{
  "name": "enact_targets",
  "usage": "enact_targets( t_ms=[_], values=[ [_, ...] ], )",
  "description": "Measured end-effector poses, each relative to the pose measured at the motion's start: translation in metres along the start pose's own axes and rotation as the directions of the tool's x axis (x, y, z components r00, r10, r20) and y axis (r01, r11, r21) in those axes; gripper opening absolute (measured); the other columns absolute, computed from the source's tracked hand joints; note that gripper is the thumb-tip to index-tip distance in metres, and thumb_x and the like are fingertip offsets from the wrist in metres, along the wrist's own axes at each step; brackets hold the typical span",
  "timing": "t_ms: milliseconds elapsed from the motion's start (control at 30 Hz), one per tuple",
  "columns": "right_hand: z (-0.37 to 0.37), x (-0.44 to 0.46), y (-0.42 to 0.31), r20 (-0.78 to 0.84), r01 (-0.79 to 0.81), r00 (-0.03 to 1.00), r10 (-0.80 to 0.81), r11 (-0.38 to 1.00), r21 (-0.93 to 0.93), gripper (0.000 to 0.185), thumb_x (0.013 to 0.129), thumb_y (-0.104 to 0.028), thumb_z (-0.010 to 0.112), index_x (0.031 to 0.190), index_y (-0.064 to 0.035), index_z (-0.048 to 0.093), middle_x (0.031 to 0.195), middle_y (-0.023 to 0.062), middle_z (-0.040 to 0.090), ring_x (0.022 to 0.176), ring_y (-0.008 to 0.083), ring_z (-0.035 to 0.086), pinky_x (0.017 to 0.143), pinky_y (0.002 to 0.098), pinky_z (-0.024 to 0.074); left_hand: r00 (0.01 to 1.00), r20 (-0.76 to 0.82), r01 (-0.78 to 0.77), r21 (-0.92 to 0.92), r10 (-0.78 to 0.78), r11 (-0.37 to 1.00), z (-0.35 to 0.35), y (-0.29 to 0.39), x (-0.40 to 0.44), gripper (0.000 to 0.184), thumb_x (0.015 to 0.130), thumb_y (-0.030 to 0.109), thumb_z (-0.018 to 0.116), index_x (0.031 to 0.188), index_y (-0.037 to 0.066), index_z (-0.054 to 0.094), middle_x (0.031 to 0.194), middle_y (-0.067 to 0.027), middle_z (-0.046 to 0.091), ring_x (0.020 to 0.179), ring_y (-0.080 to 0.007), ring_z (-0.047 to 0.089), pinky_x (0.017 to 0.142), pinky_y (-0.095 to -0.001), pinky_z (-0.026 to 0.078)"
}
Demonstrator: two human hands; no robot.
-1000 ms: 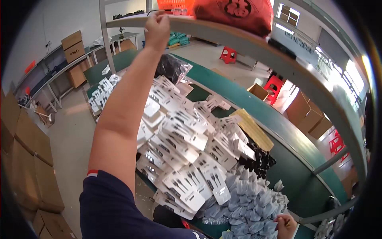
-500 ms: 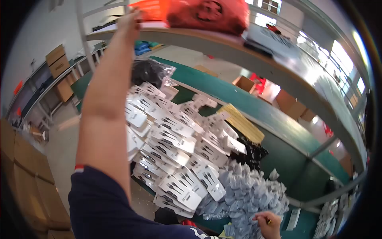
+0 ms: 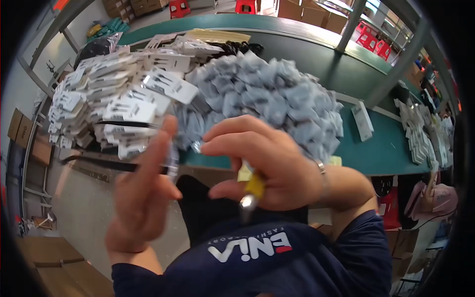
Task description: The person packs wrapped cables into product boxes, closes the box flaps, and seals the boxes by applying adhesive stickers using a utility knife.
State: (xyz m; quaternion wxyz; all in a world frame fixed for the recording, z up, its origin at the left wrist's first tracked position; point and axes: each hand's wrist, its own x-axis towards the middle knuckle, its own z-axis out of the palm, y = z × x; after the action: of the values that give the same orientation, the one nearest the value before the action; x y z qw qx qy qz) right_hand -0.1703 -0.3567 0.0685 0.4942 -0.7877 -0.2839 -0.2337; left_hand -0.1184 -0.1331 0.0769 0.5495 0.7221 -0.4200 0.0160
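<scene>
In front of my chest, my left hand (image 3: 148, 193) is shut on what looks like a pair of glasses. Two thin black temples (image 3: 126, 123) stick out to the left, and a clear lens-like edge (image 3: 173, 161) shows by the fingers. Motion blurs this hand. My right hand (image 3: 272, 163) faces it, fingers curved and thumb apart, with a small yellow-handled tool (image 3: 255, 185) held against the palm; its metal end points down, its kind unclear. Beyond the hands, white printed cards (image 3: 133, 106) lie in stacks beside a heap of grey-blue wrapped pieces (image 3: 267, 91).
The green table (image 3: 381, 148) carries a lone white card (image 3: 362, 121) and another card stack (image 3: 418, 133) at right. Metal posts (image 3: 401, 64) rise along its far side. Cardboard boxes (image 3: 59, 252) stand at lower left. A co-worker's pink garment (image 3: 433, 200) shows at right.
My left hand has come down from the shelf to my chest and now holds the glasses. My right hand has moved up and left with the yellow tool. The view has tilted downward.
</scene>
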Motion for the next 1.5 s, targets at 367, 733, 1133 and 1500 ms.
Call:
enact_targets(
  t_ms=[367,733,1133,1500],
  values=[
    [0.006,-0.193,-0.039,-0.361,-0.333,0.893,0.269,0.934,-0.129,0.017,0.083,0.005,0.062,0.098,-0.0033,0.06,0.086,0.0081,0.067,0.065,0.0126,0.056,0.056,0.0223,0.0433,0.79,0.479,-0.445,0.021,0.381,0.895,0.104,0.015,-0.107,0.073,0.077,0.029,0.081,0.136,0.0,0.048,0.135,-0.02,0.054,0.079,-0.0162,0.064,0.061,-0.0245,0.049],
    [0.01,-0.231,-0.082,-0.39,-0.179,0.764,0.514,0.749,0.638,0.012,0.091,0.001,0.057,0.103,0.0012,0.058,0.099,0.0189,0.069,0.062,0.0094,0.056,0.052,0.0138,0.039,0.942,0.158,0.329,-0.603,-0.295,0.727,0.122,0.011,-0.114,0.019,0.089,0.004,0.063,0.108,0.001,0.063,0.084,-0.0094,0.068,0.055,-0.0081,0.053,0.05,-0.0168,0.041],
    [-0.006,-0.172,-0.109,-0.503,-0.124,0.847,0.174,0.984,0.131,0.016,0.092,-0.014,0.054,0.103,-0.0036,0.061,0.077,0.0128,0.064,0.059,0.0118,0.047,0.055,0.0199,0.0344,0.985,-0.093,-0.171,-0.688,0.148,0.705,0.082,0.037,-0.091,0.012,0.088,0.004,0.063,0.1,0.001,0.063,0.084,-0.0153,0.067,0.063,-0.0144,0.057,0.056,-0.0213,0.046],
    [0.008,-0.16,-0.079,-0.33,0.107,0.944,0.004,0.943,0.316,0.016,0.091,-0.022,0.068,0.094,-0.0065,0.065,0.089,0.012,0.069,0.073,0.0187,0.058,0.063,0.0266,0.0481,0.96,-0.14,-0.28,-0.521,0.243,0.806,0.07,0.016,-0.103,0.007,0.091,0.008,0.062,0.098,0.008,0.061,0.086,-0.0126,0.068,0.061,-0.0156,0.056,0.055,-0.0239,0.046]
  ],
)
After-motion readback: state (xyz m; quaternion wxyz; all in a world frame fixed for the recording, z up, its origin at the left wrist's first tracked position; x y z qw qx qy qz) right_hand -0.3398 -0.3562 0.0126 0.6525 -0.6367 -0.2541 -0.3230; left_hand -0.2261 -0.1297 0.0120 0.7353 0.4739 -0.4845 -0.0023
